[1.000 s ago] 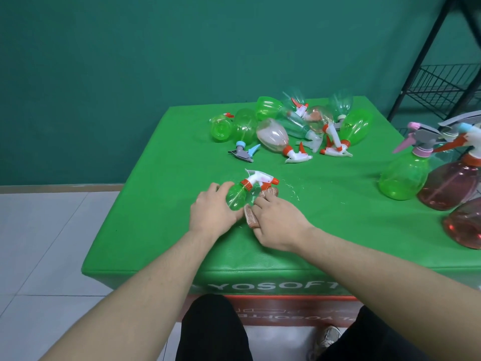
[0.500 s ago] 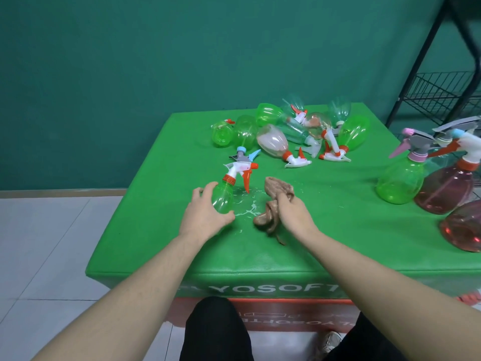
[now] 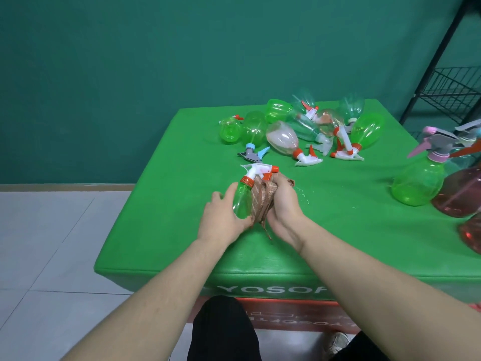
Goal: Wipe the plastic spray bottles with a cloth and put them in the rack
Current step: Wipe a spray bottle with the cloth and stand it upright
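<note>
My left hand (image 3: 221,220) grips a small green spray bottle (image 3: 242,199) with a white and orange trigger head, held tilted just above the green table (image 3: 182,230). Against the bottle's right side my right hand (image 3: 285,204) holds a bunched brown cloth (image 3: 261,200). A pile of several green, clear and pinkish spray bottles (image 3: 307,131) lies on its side at the table's far middle. A black wire rack (image 3: 453,92) stands at the upper right, beyond the table.
Three larger upright bottles stand at the table's right edge: a green one (image 3: 416,183) with a pink and grey head, and red ones (image 3: 460,194) beside it. Water drops (image 3: 303,196) lie on the table right of my hands. Grey floor tiles are at left.
My right hand has brought the cloth from the table surface back against the bottle. My left hand has raised and tilted the bottle, its head turned towards the right.
</note>
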A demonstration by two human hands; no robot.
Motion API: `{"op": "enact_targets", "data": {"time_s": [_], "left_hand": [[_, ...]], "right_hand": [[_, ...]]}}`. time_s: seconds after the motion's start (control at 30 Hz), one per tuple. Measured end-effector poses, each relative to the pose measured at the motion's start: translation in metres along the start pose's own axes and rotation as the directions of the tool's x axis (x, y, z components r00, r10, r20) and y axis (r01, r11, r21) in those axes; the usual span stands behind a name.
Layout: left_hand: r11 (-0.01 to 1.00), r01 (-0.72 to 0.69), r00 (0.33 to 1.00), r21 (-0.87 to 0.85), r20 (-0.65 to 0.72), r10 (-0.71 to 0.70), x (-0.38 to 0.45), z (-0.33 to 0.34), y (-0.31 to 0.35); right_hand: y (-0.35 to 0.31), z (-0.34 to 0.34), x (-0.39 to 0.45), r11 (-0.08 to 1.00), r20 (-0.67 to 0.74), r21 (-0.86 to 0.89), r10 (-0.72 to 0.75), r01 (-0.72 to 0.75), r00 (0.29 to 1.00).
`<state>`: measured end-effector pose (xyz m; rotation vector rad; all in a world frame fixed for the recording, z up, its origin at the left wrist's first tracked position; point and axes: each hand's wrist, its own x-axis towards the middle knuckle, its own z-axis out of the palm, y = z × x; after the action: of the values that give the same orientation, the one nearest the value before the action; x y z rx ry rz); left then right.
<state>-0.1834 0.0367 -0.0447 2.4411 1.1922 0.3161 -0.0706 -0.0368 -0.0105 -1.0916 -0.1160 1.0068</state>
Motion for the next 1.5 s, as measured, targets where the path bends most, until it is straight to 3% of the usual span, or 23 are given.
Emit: {"op": "enact_targets", "data": {"time_s": [0.17,0.3,0.57,0.77,0.87,1.03,1.13,1.23,1.5], "left_hand": [[0.998,0.055,0.998,-0.022,0.028,-0.055,0.006,-0.001,0.001],[0.993,0.085,0.996,-0.080,0.047,-0.082,0.006,-0.005,-0.001],[0.935,0.087,0.995,-0.344,-0.008,-0.095,-0.005,-0.019,-0.004],[0.652,0.192,0.979,-0.734,0.099,-0.176,-0.006,-0.020,-0.008],[0.442,0.277,0.959,-0.853,0.221,-0.175,-0.006,-0.021,-0.007],[0.041,0.323,0.944,-0.945,0.319,-0.085,-0.008,-0.013,-0.013],[-0.103,0.336,0.934,-0.936,0.345,-0.087,-0.007,-0.008,-0.017],[-0.158,0.377,0.914,-0.913,0.394,-0.100,-0.007,-0.002,-0.024],[-0.079,0.430,0.898,-0.899,0.435,-0.067,-0.007,0.015,-0.038]], "right_hand": [[0.006,-0.001,-0.010,0.999,0.060,-0.044,0.001,0.002,0.998],[0.006,-0.009,-0.015,0.983,0.058,-0.179,0.044,-0.033,0.997],[-0.003,-0.027,-0.026,0.954,-0.007,-0.275,0.121,-0.119,0.993],[-0.011,-0.033,-0.024,0.964,-0.023,-0.244,0.107,-0.109,0.994],[-0.016,-0.030,-0.020,0.970,-0.049,-0.223,0.086,-0.095,0.995],[-0.019,-0.025,-0.011,0.980,-0.063,-0.184,0.067,-0.078,0.996],[-0.017,-0.021,-0.007,0.982,-0.063,-0.167,0.081,-0.090,0.995],[-0.014,-0.015,-0.003,0.977,-0.072,-0.186,0.093,-0.105,0.993],[-0.011,0.002,0.019,0.976,-0.108,-0.191,0.089,-0.108,0.990]]}}
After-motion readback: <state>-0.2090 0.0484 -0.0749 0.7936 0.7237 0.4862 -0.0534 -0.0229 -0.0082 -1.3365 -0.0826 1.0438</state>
